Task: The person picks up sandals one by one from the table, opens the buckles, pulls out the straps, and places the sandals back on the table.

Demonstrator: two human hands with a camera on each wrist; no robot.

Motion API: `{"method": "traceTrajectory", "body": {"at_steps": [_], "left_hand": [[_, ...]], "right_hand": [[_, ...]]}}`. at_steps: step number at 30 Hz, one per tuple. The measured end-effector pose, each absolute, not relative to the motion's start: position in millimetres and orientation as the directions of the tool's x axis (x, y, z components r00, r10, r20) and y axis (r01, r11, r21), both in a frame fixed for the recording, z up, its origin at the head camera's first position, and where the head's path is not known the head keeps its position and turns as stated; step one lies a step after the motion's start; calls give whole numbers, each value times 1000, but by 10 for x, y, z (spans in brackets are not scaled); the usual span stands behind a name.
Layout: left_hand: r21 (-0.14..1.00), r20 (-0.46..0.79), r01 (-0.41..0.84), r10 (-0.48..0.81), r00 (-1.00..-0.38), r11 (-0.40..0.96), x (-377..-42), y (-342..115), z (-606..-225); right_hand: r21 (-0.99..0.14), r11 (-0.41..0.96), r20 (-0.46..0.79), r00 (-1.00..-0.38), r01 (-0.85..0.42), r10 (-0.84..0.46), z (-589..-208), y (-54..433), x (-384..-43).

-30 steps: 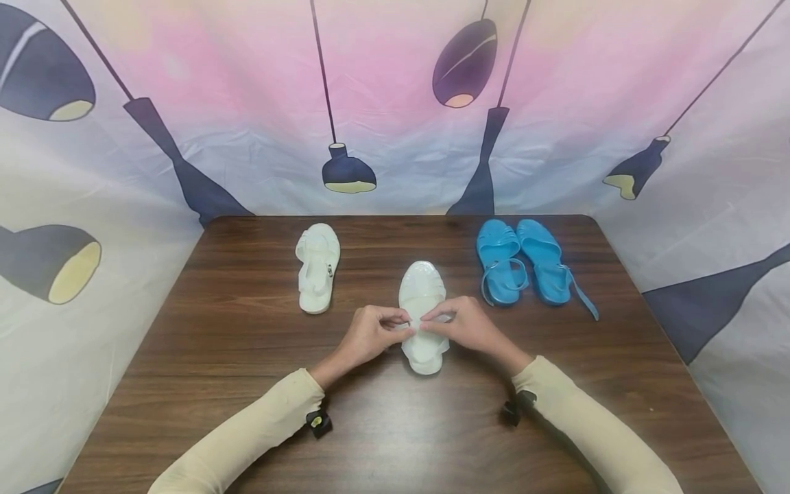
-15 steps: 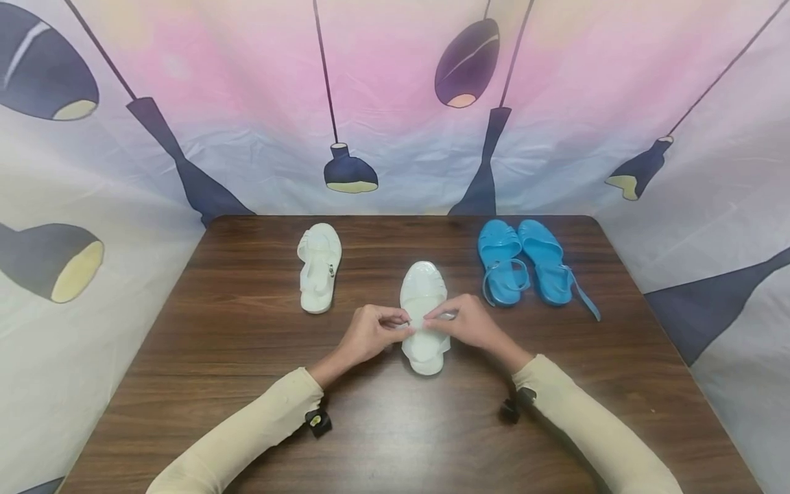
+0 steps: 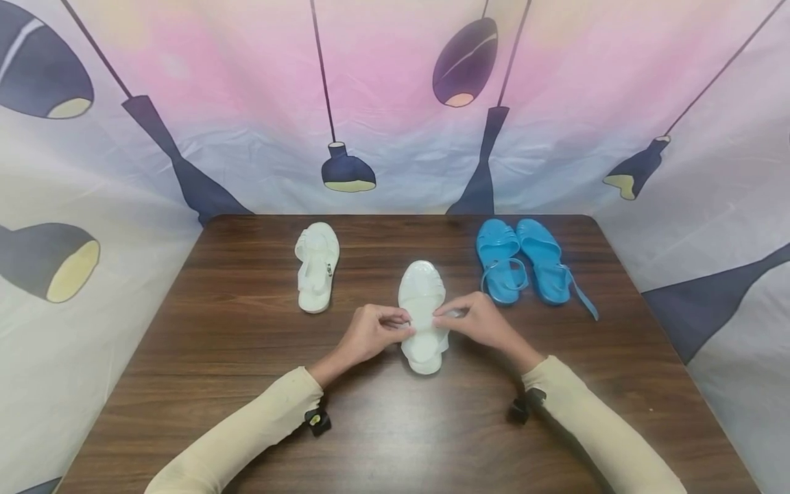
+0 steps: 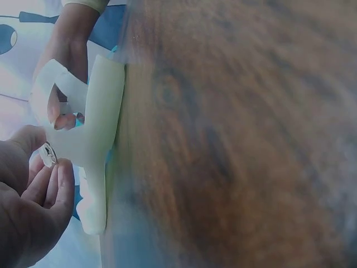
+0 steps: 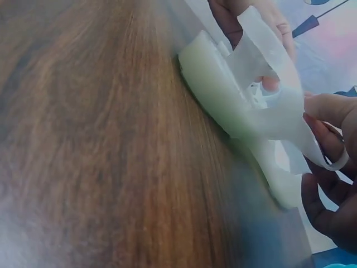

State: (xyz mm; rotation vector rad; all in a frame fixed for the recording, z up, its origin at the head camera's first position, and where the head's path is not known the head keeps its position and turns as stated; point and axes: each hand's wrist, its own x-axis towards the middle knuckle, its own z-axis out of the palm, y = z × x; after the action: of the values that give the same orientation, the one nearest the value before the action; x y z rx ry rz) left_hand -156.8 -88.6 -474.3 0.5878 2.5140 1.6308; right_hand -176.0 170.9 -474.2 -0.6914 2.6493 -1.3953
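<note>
A white jelly sandal (image 3: 422, 278) lies on the table in front of me, toe pointing away. From its left side my left hand (image 3: 370, 331) pinches the small metal buckle (image 4: 49, 154) between thumb and fingers, as the left wrist view shows. On the other side my right hand (image 3: 478, 319) holds the loose ankle strap (image 5: 310, 146), which bends in a curve among its fingers in the right wrist view. A gap over the sandal's middle separates the two hands. The sandal's heel part stands up between them in both wrist views.
Another white sandal (image 3: 317, 267) lies at the back left, its buckle on the right side. Two blue sandals, a left one (image 3: 496, 237) and a right one (image 3: 537, 237) with its strap trailing out, sit at the back right. A printed curtain (image 3: 395, 82) hangs behind the wooden table (image 3: 247, 274).
My right hand has drawn a little to the right with the strap, widening the space between the hands. The left hand stays at the buckle; the sandals have not moved.
</note>
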Motion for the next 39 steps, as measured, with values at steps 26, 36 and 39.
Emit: {"method": "traceTrajectory", "body": {"at_steps": [26, 36, 39], "left_hand": [[913, 110, 243, 377, -920, 327, -1593, -910, -4758], [926, 83, 207, 363, -928, 317, -1616, -942, -4766], [928, 68, 195, 368, -927, 318, -1616, -934, -4760]], "right_hand": [[-824, 499, 94, -933, -270, -349, -4751, 1870, -1723], [-820, 503, 142, -948, -274, -285, -4718, 1879, -1734], [-807, 514, 160, -945, -292, -286, -4677, 1827, -1756]]}}
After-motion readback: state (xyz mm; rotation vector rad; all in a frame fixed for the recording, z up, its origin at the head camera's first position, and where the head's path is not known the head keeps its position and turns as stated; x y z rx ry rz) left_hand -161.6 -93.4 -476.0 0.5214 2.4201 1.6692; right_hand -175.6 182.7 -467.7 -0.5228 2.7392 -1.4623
